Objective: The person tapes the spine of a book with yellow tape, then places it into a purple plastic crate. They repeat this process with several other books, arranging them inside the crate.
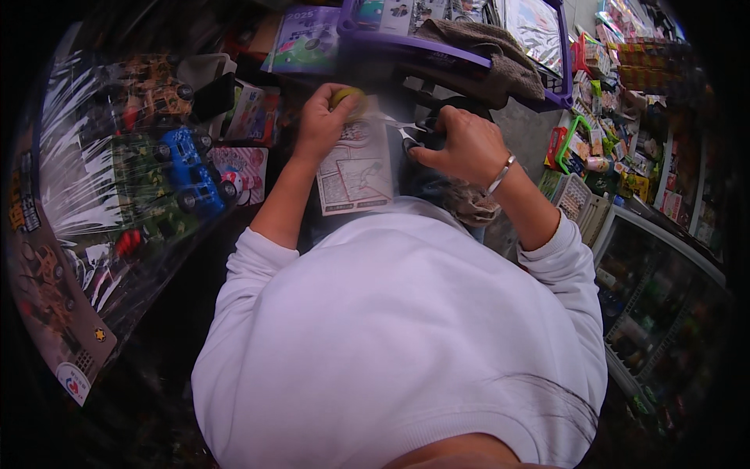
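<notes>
My left hand (pixel 325 120) grips a roll of yellowish adhesive tape (pixel 350 102) at the top edge of a printed paper booklet or packet (pixel 357 170), which lies before my body. Scissors (pixel 404 126) are in my right hand (pixel 469 140), with finger and thumb in the dark handles. Their blades are parted and point left towards the tape roll and the top of the booklet. Whether a strip of tape lies between the blades cannot be made out. A metal bangle (pixel 501 174) circles my right wrist.
Ahead stands a purple plastic basket (pixel 410 46) of packaged prints, a brown cloth (pixel 498 55) over its rim. Film-wrapped toy vehicles, one a blue toy truck (pixel 190 170), are at left beside a dark phone-like object (pixel 214 97). Packaged goods and a glass-fronted cabinet (pixel 650 305) stand at right.
</notes>
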{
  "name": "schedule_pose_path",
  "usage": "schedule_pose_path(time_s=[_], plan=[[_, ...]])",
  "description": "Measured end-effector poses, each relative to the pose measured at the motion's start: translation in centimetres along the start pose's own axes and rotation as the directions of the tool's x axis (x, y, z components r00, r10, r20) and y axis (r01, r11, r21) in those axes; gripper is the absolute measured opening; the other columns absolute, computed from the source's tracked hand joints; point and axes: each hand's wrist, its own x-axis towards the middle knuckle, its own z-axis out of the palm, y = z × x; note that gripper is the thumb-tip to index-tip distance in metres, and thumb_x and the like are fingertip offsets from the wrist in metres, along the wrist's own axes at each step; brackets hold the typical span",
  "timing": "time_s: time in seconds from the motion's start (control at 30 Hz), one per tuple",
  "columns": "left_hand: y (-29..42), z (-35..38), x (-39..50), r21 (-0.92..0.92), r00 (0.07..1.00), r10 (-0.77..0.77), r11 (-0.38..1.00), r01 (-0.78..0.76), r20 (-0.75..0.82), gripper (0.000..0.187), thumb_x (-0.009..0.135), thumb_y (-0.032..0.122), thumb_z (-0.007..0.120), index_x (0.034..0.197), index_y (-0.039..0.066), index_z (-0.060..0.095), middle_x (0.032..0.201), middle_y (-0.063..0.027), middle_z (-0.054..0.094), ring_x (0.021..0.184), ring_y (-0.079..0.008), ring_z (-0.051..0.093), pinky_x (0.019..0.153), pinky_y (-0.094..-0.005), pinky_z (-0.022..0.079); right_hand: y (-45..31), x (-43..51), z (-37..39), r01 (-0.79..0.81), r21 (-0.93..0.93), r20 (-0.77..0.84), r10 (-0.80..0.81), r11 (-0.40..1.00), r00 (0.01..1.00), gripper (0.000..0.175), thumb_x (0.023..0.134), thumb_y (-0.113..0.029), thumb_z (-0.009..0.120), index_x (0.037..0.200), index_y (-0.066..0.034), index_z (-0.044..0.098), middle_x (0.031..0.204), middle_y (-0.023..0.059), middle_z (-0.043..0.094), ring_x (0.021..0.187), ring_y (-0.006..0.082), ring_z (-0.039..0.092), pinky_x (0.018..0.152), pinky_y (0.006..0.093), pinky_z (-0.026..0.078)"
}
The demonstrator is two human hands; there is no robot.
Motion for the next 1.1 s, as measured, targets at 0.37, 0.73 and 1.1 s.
schedule_pose_path(time_s=[0.37, 0.73, 1.1], plan=[[-1.9, 1.2, -1.3, -0.207, 0.975, -0.060, 0.978, 0.014, -0.215, 0.024, 0.093, 0.022, 0.070, 0.102, 0.003, 0.061, 0.091, 0.0002, 0.062, 0.079, -0.0058, 0.056, 0.072, -0.0215, 0.049, -2.6, 0.9, -1.3, 0.007, -0.158, 0.005, -0.006, 0.987, 1.000, 0.056, 0.072, -0.053, 0.074, 0.089, -0.0002, 0.065, 0.083, 0.0160, 0.068, 0.080, 0.0335, 0.068, 0.071, 0.0417, 0.053], [-2.2, 3.4, -1.5, -0.198, 0.943, 0.033, 0.975, -0.104, -0.331, 0.022, 0.092, 0.022, 0.072, 0.096, 0.003, 0.061, 0.085, 0.0022, 0.061, 0.075, -0.0049, 0.054, 0.070, -0.0212, 0.047, -0.1, -3.1, 8.2, -0.349, 0.937, 0.346, 0.134, 0.003, 0.929, 0.037, 0.088, -0.022, 0.070, 0.116, -0.0032, 0.057, 0.104, 0.0064, 0.064, 0.084, 0.0120, 0.065, 0.071, 0.0262, 0.055], [0.1, 3.0, -0.5, 0.008, 0.979, 0.072, 0.997, -0.072, -0.191, 0.024, 0.089, 0.019, 0.073, 0.098, 0.000, 0.063, 0.088, -0.0035, 0.066, 0.079, -0.0091, 0.059, 0.072, -0.0256, 0.050, 0.5, 0.5, 9.3, -0.170, 0.878, 0.085, 0.205, 0.446, 0.975, 0.054, 0.078, -0.001, 0.071, 0.127, 0.0028, 0.048, 0.089, 0.0054, 0.065, 0.074, 0.0109, 0.062, 0.065, 0.0251, 0.051]])
